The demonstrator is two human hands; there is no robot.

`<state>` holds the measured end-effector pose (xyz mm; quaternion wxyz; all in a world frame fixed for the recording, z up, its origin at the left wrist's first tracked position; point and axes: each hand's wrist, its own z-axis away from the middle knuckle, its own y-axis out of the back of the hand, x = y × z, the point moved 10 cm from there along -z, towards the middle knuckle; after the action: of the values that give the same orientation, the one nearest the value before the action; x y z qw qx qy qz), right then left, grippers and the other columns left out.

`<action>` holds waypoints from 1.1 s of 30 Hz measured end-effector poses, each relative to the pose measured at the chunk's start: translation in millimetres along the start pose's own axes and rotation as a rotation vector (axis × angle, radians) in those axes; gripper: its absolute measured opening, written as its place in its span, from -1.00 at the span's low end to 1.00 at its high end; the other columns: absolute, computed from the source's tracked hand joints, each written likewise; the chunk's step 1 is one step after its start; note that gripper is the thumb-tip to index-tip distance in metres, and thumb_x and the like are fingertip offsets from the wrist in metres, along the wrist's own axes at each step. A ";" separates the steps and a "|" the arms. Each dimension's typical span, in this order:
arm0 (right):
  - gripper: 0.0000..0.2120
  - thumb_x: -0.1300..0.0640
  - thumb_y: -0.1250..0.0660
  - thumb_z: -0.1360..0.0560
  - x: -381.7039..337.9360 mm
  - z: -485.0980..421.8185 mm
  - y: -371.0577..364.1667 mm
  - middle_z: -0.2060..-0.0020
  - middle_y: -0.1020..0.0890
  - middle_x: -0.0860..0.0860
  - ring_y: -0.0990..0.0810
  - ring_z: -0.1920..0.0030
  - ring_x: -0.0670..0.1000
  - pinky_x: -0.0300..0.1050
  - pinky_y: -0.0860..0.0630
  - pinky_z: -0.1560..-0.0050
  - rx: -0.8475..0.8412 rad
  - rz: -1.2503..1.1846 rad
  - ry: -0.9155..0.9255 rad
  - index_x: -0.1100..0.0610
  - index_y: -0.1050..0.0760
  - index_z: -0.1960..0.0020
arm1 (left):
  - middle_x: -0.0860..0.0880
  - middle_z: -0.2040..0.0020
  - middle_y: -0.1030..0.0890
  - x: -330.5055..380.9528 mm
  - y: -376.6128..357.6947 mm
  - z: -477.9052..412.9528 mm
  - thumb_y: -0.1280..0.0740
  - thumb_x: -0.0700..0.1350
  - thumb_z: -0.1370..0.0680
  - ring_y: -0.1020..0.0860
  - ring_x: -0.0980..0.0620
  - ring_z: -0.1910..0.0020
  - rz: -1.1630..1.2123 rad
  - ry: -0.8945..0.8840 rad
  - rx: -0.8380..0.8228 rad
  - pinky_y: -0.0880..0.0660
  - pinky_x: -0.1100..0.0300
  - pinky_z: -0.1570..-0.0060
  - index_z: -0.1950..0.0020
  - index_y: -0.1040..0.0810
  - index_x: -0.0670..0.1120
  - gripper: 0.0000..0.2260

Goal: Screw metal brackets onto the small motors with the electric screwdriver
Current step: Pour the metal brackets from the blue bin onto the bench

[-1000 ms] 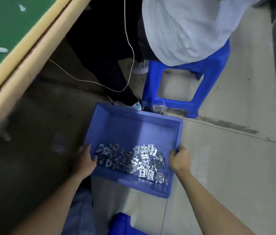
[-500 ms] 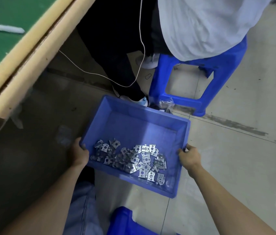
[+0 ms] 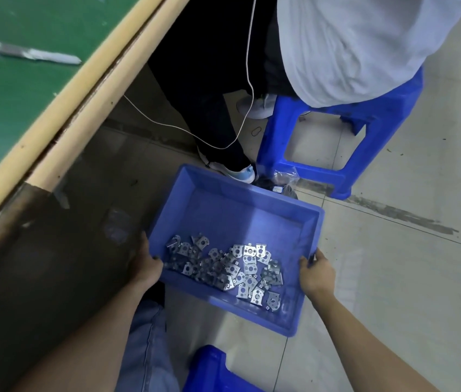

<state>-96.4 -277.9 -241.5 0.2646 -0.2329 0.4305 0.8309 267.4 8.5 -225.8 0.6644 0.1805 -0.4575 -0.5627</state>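
Blue plastic bin (image 3: pixel 240 210); flat metal brackets (image 3: pixel 232 267) heaped inside

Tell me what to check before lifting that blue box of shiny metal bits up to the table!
1. Left hand grips the blue bin at its left rim: ok.
2. Right hand grips the right rim: ok.
3. Metal brackets all lie inside, heaped toward the near wall: ok.
4. Bin level: cannot tell.
5. White cable hanging near the other person's leg is clear of the bin: ok.
6. Free spot on the green table: cannot tell, only part shows.
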 end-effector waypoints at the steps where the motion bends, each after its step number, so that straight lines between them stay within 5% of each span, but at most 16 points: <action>1: -0.69 0.21 -0.28 -0.64 0.4 0.2 -0.3 0.16 -0.59 0.10 -0.56 0.16 0.20 -0.08 -0.39 0.14 -0.003 0.009 0.006 0.25 -0.49 -0.36 | -0.20 -0.57 -0.13 1.1 -1.0 0.4 -0.23 -0.20 -0.63 -0.24 -0.25 -0.49 -0.002 0.006 -0.004 -0.31 -0.04 -0.39 -0.63 0.13 0.07 -0.29; 11: -0.59 0.22 -0.27 -0.64 -5.3 0.1 -5.8 -0.16 -0.64 0.22 -0.60 -0.05 0.28 -0.09 -0.39 0.05 -0.098 0.095 0.031 0.19 -0.38 -0.48 | -0.28 -0.51 -0.12 3.6 -8.2 9.1 -0.38 -0.11 -0.54 -0.26 -0.32 -0.40 -0.164 0.093 -0.045 -0.40 -0.12 -0.26 -0.52 0.44 0.20 0.00; 16: -0.70 0.21 -0.29 -0.63 6.4 4.1 -4.8 -0.11 -0.63 0.19 -0.59 -0.09 0.30 -0.04 -0.42 0.02 -0.105 0.103 -0.036 0.22 -0.45 -0.35 | -0.30 -0.50 -0.14 -6.6 -12.0 16.9 -0.38 0.03 -0.53 -0.28 -0.32 -0.40 -0.223 0.109 -0.079 -0.38 -0.10 -0.30 -0.51 0.47 0.15 0.01; 27: -0.91 0.25 -0.28 -0.58 -6.4 1.8 8.4 0.15 -0.58 0.14 -0.56 0.07 0.28 -0.04 -0.36 0.12 -0.088 0.184 -0.009 0.23 -0.48 -0.07 | -0.26 -0.54 -0.17 -4.7 -2.3 4.8 -0.28 -0.10 -0.60 -0.30 -0.30 -0.43 -0.138 0.065 -0.083 -0.35 -0.13 -0.37 -0.59 0.28 0.13 -0.19; 33: -0.75 0.25 -0.29 -0.58 0.0 7.6 7.6 0.11 -0.60 0.13 -0.59 -0.01 0.33 -0.05 -0.40 0.07 -0.095 0.165 -0.017 0.22 -0.50 -0.25 | -0.25 -0.56 -0.13 -6.1 -9.1 7.7 -0.29 -0.09 -0.59 -0.37 -0.30 -0.37 -0.129 0.062 -0.110 -0.42 -0.13 -0.30 -0.57 0.34 0.15 -0.15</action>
<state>-102.5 -275.3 -233.0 0.1877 -0.2018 0.4061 0.8713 256.2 13.5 -231.2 0.6496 0.1903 -0.3925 -0.6227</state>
